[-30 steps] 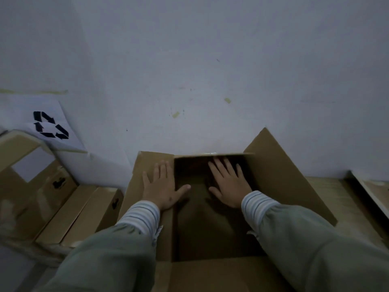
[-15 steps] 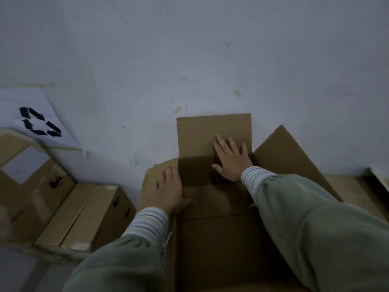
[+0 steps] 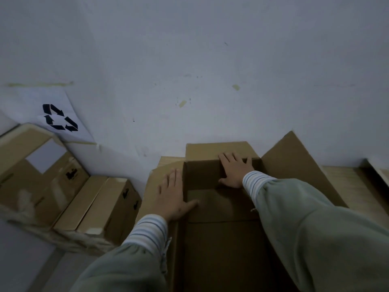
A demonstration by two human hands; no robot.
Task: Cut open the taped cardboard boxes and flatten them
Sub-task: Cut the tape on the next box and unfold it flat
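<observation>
An opened brown cardboard box [image 3: 223,245] lies in front of me against the wall, its dark inside facing up. My left hand [image 3: 173,193] rests flat on the box's left flap [image 3: 151,190], thumb over the inner edge. My right hand [image 3: 234,170] presses with straight fingers on the far wall of the box, fingertips reaching the far flap [image 3: 210,150], which leans back toward the wall. The right flap [image 3: 294,165] stands out at an angle. No cutting tool is visible.
Several closed cardboard boxes [image 3: 101,207] are stacked at the left below a white sheet with a black recycling symbol [image 3: 60,118]. A pale wall [image 3: 210,70] rises straight ahead. A wooden surface [image 3: 357,186] extends to the right of the box.
The far flap, raised upright half a second ago, has folded back toward the wall under my right hand. My left hand has slid slightly along the left flap.
</observation>
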